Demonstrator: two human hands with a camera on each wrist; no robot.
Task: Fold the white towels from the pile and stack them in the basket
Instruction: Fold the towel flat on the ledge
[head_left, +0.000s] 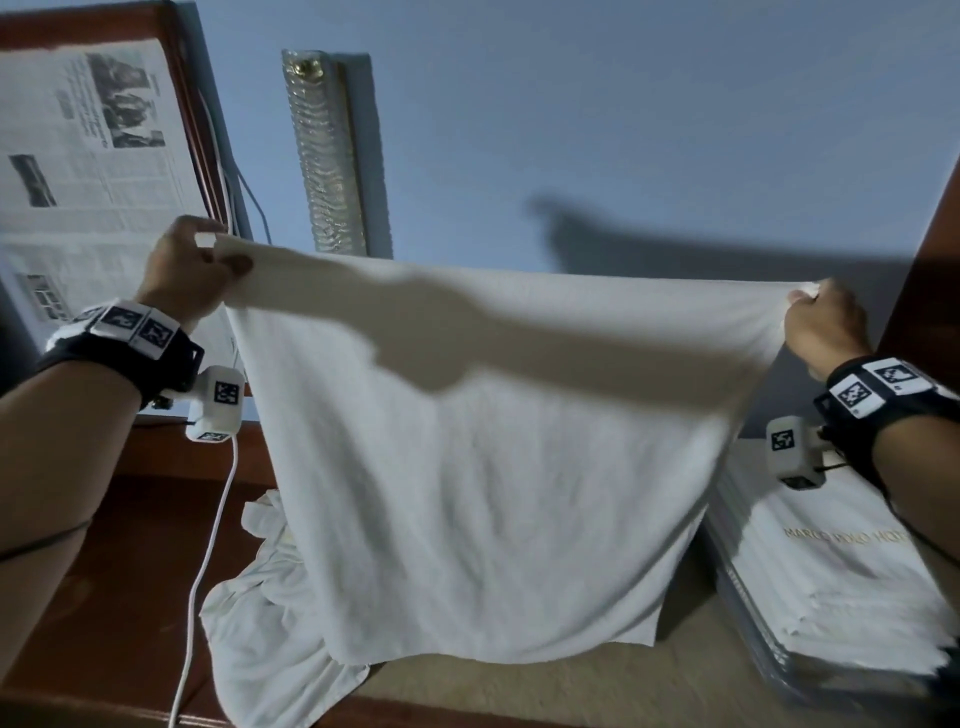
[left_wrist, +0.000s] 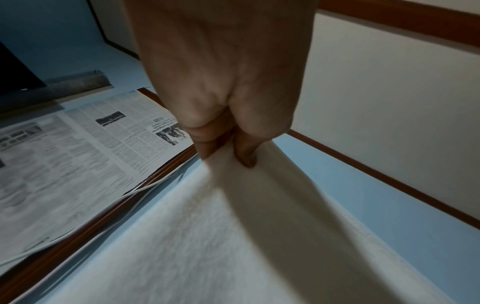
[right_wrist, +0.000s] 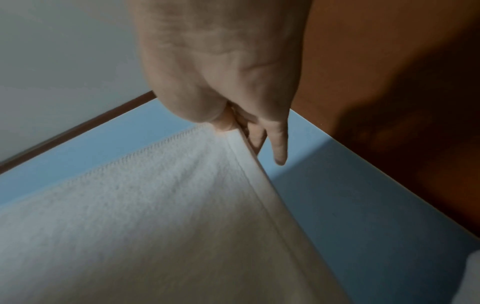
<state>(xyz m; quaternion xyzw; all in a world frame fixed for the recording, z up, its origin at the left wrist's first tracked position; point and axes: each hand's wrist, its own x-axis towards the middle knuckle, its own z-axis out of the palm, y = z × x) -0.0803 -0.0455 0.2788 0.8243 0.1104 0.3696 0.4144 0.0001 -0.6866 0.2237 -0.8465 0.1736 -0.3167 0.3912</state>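
Both hands pinch towel (head_left: 467, 467) corners: left hand (head_left: 184, 270), right hand (head_left: 823, 325). Stitched hem visible only in right wrist view; folded stack (head_left: 841, 571) right.

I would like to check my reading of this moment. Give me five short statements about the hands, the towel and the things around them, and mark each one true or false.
1. The left hand pinches one top corner of the white towel. True.
2. The right hand hangs free and holds nothing. False: it pinches the other top corner.
3. The towel is already folded in half. False: it hangs spread out between both hands.
4. A newspaper lies at the left. True.
5. Folded towels are stacked at the right. True.
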